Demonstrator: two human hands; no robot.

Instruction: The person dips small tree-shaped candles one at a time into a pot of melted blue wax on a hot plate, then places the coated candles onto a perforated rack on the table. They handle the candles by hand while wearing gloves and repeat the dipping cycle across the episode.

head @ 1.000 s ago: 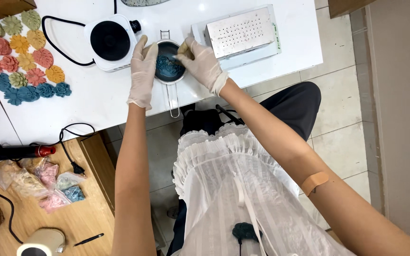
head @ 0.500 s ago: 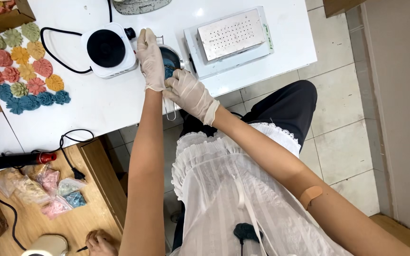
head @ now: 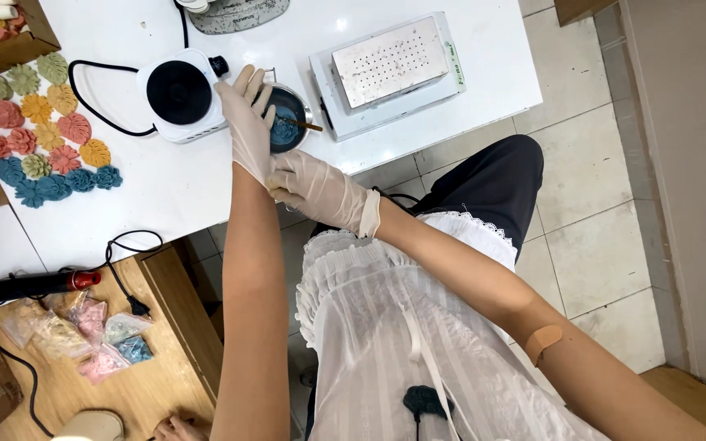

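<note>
a small metal melting pot [head: 289, 122] of blue wax is being kept on the white table [head: 165, 196], between a round hot plate [head: 178, 92] and a perforated metal block [head: 391, 61]. the gloved left hand [head: 248, 122] is being held open and flat beside the pot, while its glove cuff is being pinched by the gloved right hand [head: 318, 189]. a glove adjustment is judged to be in hand; the stick [head: 310, 125] in the wax is being left untouched.
</note>
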